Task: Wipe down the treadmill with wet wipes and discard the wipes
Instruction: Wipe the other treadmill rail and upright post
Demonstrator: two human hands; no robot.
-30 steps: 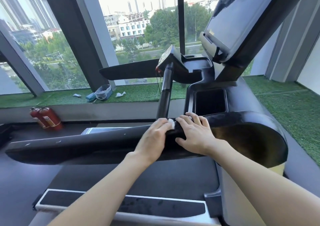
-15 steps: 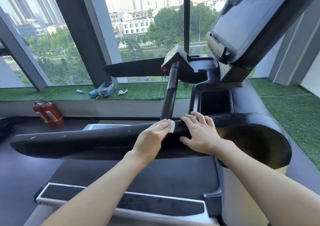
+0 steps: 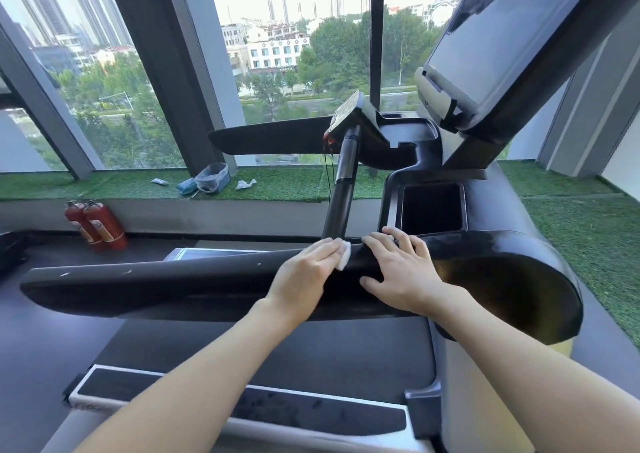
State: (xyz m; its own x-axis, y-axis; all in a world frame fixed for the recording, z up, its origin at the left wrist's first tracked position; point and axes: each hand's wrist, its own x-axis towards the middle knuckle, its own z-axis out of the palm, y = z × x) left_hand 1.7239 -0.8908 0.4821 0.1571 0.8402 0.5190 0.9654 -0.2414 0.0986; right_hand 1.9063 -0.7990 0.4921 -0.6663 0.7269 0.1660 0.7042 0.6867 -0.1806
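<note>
A black treadmill handrail (image 3: 173, 279) runs across the middle of the view, joined to the console (image 3: 429, 206) with its tilted screen (image 3: 502, 36). My left hand (image 3: 304, 272) lies flat on the rail with straight fingers and presses a white wet wipe (image 3: 344, 258), most of which is hidden under the fingers. My right hand (image 3: 401, 272) rests just to the right of it on the same rail, fingers spread and thumb hooked on the near edge, holding nothing. The treadmill belt (image 3: 311, 355) lies below my forearms.
On the green turf window ledge (image 3: 294, 185) sit a small bin with a plastic liner (image 3: 213, 177), a blue wipe pack (image 3: 185, 186), a small tube (image 3: 159, 182) and a crumpled used wipe (image 3: 245, 184). Two red fire extinguishers (image 3: 95, 225) stand on the floor at left.
My left hand's fingers have straightened from curled over the wipe to flat on it. The hands stay at the same place on the rail; the camera has shifted slightly.
</note>
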